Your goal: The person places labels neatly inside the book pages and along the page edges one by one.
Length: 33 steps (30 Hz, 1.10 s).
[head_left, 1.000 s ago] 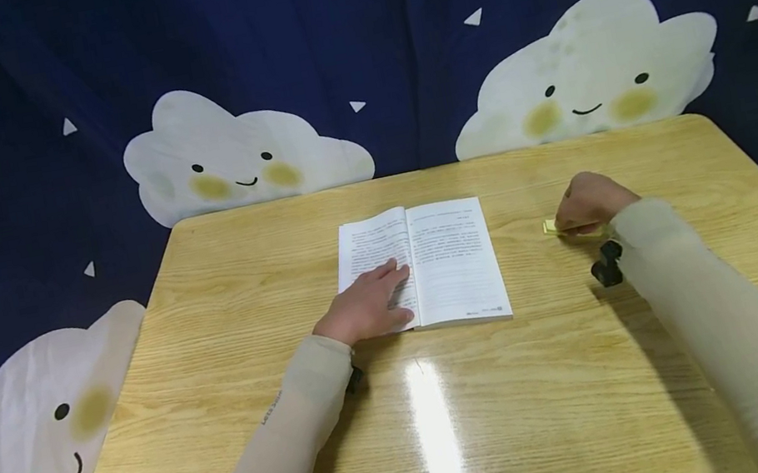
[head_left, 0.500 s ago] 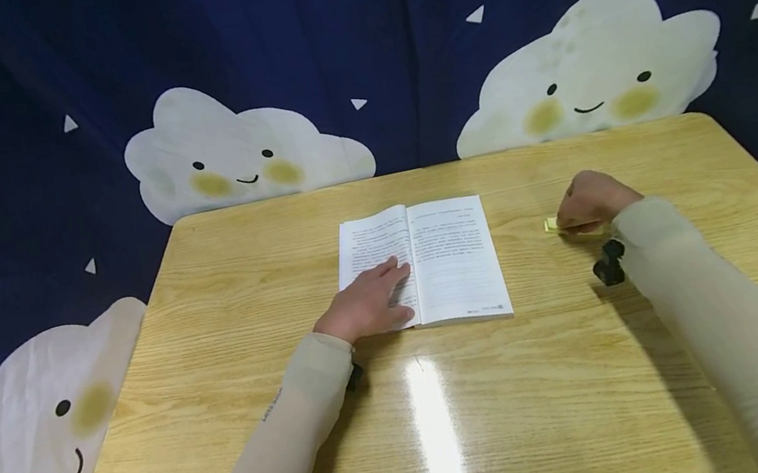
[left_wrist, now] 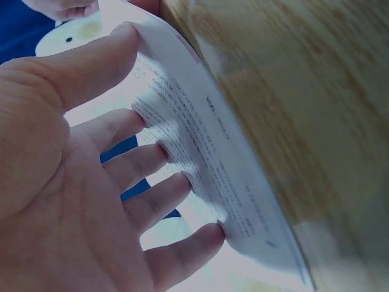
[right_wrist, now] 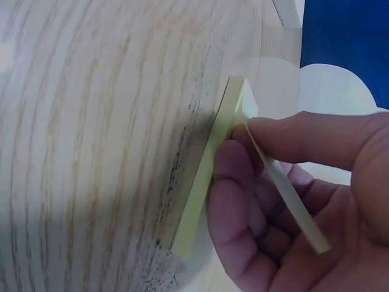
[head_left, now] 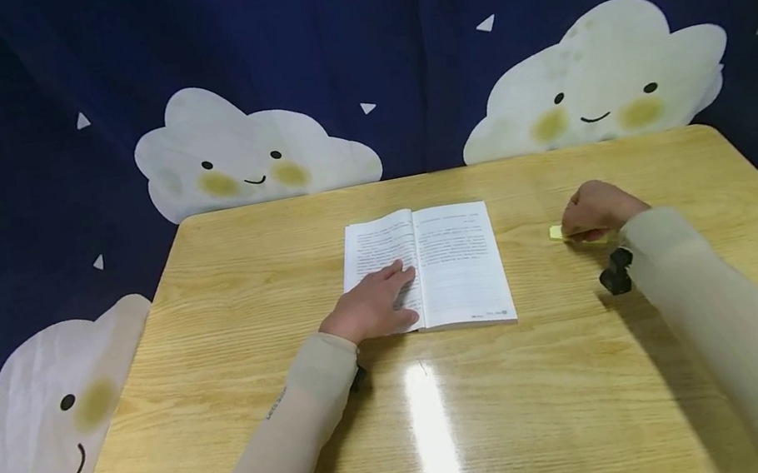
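An open book [head_left: 461,268] with printed pages lies in the middle of the head view. My left hand [head_left: 372,305] rests spread on its left page. In the left wrist view, the fingertips [left_wrist: 182,182] of that hand press along the printed page [left_wrist: 194,158]. To the right of the book, my right hand [head_left: 597,211] is at a small yellow sticky note pad [head_left: 557,232]. The right wrist view shows thumb and forefinger pinching a top sheet [right_wrist: 298,210], which angles away from the pad [right_wrist: 200,188]. Its other fingers curl beside the pad.
Both things lie on a light wooden table [head_left: 261,257], with a bright glare streak in front of the book. A dark blue curtain [head_left: 390,40] with cloud faces hangs behind the table. Dark wrist cameras [head_left: 616,272] sit under the sleeves.
The head view has shifted slightly, moving the whole scene a little right and down. Both hands stay nearly where they were, the left on the page and the right at the sticky note pad.
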Available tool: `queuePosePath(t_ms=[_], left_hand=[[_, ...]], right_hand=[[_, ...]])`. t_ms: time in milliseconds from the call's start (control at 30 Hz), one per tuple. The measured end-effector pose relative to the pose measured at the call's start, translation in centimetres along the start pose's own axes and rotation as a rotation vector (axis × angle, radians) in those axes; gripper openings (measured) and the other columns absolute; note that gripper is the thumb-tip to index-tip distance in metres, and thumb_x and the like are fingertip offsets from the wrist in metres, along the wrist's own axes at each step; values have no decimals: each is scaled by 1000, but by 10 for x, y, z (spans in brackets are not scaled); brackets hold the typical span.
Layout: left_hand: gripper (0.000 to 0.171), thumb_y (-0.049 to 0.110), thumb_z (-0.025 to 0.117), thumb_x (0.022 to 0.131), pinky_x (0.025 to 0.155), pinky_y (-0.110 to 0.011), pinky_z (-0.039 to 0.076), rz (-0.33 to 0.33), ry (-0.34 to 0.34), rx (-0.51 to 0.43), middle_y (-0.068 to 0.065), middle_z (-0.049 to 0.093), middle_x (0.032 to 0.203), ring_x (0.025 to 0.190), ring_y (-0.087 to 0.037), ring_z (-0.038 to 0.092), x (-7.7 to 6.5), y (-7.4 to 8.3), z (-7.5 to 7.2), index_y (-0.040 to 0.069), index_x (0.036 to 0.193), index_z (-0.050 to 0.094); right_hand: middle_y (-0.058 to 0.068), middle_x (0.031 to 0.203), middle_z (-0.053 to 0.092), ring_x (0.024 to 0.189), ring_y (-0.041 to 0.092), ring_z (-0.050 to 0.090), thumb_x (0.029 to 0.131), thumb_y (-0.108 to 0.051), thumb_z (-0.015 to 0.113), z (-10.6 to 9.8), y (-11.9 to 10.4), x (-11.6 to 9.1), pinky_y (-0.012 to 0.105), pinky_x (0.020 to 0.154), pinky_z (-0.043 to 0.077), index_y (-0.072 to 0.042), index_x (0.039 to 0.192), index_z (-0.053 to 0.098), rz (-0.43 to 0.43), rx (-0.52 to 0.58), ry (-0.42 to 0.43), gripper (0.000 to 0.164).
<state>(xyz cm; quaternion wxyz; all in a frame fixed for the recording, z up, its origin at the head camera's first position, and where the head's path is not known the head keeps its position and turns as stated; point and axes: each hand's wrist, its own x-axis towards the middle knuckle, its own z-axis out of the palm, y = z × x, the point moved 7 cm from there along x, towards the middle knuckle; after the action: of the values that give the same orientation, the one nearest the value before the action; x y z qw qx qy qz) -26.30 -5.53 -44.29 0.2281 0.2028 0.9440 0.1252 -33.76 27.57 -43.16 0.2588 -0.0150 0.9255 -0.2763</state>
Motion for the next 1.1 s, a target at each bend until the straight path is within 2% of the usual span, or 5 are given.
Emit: queuePosePath(t_ms=[333, 767, 1100], left_hand=[[72, 38, 63, 96, 121, -46, 31, 6, 2, -12, 0, 18, 168, 154, -28, 24, -1, 1, 0, 24, 158, 29], [72, 38, 62, 97, 121, -48, 30, -6, -7, -10, 2, 17, 168, 155, -28, 22, -1, 0, 1, 25, 158, 27], [72, 37, 63, 97, 122, -46, 30, 10, 11, -5, -1, 17, 168, 155, -28, 22, -3, 2, 1, 23, 158, 28]], right_hand=[[3, 67, 61, 61, 16, 52, 92, -11, 54, 4, 4, -3, 32, 62, 49, 8, 97, 64, -32, 71, -2, 22], [5, 78, 67, 70, 14, 60, 95, -10, 56, 3, 10, -3, 29, 64, 53, 14, 113, 58, -39, 149, 29, 30], [10, 90, 65, 76, 17, 58, 99, -12, 54, -2, -6, -7, 31, 68, 53, 11, 116, 55, -106, 189, 86, 29]])
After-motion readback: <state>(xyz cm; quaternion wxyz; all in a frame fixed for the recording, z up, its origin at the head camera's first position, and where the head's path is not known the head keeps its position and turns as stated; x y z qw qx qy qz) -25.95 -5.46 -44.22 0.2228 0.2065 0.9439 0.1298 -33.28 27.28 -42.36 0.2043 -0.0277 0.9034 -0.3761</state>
